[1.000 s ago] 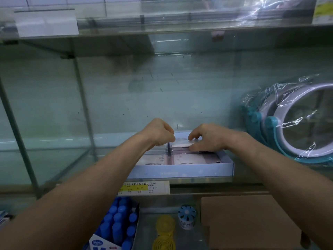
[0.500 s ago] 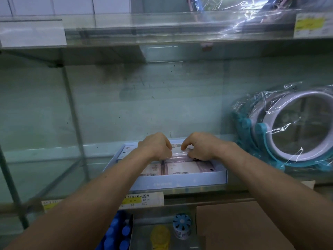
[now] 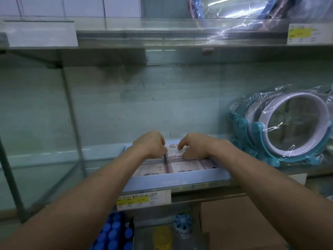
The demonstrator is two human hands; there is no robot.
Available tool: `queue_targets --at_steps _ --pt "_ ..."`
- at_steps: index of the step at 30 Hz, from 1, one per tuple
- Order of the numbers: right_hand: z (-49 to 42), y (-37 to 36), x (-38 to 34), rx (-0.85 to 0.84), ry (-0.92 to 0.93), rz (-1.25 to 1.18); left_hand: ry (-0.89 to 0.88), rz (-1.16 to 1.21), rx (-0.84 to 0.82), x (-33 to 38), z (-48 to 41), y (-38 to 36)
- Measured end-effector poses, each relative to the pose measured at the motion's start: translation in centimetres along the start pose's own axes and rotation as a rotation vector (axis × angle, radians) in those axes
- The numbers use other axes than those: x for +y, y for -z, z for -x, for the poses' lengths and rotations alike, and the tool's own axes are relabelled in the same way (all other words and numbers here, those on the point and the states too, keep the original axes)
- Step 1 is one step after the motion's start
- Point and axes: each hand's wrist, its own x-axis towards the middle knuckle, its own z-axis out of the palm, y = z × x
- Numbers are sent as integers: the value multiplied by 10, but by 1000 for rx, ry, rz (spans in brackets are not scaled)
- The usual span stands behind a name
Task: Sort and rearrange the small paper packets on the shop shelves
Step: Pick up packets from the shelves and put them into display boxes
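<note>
1. My left hand (image 3: 150, 145) and right hand (image 3: 196, 147) are both curled, pinching one packet (image 3: 173, 149) in the far row of the tray (image 3: 176, 179).
2. It lies lengthwise left-right, one hand per end, so neither's nearer.

Shelf we're at: glass shelf (image 3: 54, 159) on a metal frame.
Middle: we've got a pale blue tray (image 3: 176, 181) sitting right at the front edge.
Right end: round teal-and-white items in crinkly plastic wrap (image 3: 288, 127), near the tray, not touching.
Front lip: yellow-and-white price label (image 3: 142, 200).

Pinkish paper packets (image 3: 182, 167) flat in tray (image 3: 180, 181)
</note>
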Motion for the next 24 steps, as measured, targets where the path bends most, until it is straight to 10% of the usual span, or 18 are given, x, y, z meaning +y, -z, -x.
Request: queue_targets --at_steps 24 --pt "16 12 -12 -319 -116 -178 -95 -180 -309 -4 29 23"
